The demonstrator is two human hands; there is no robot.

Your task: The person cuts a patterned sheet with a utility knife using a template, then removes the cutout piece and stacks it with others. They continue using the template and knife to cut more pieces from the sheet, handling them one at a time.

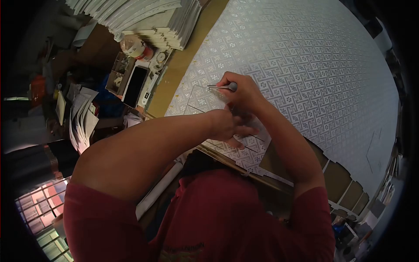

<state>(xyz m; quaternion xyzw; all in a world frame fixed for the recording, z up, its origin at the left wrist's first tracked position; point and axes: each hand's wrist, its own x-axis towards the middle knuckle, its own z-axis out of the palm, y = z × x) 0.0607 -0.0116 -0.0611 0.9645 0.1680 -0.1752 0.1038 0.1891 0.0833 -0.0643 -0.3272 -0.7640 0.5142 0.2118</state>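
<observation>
Pale silver sheet [297, 56] with a woven-looking geometric pattern covers the work surface. Above its near left part, my right hand [242, 91] is closed around a slim silver pen-like tool [214, 87] with a rounded grey end. The tool points left, close to thin dark lines on the sheet. Just below, my left hand [231, 128] reaches in from the left, its fingers spread over the sheet and slightly blurred. Part of it lies behind my right wrist. More thin dark lines show around its fingers.
Stacked paper-like sheets [170, 30] stand at the upper left. Near them are a plastic bottle [136, 47], a black phone [135, 83] and a small compartment box [118, 72]. Loose papers [85, 115] hang farther left. Brown surface [275, 159] shows by my right forearm.
</observation>
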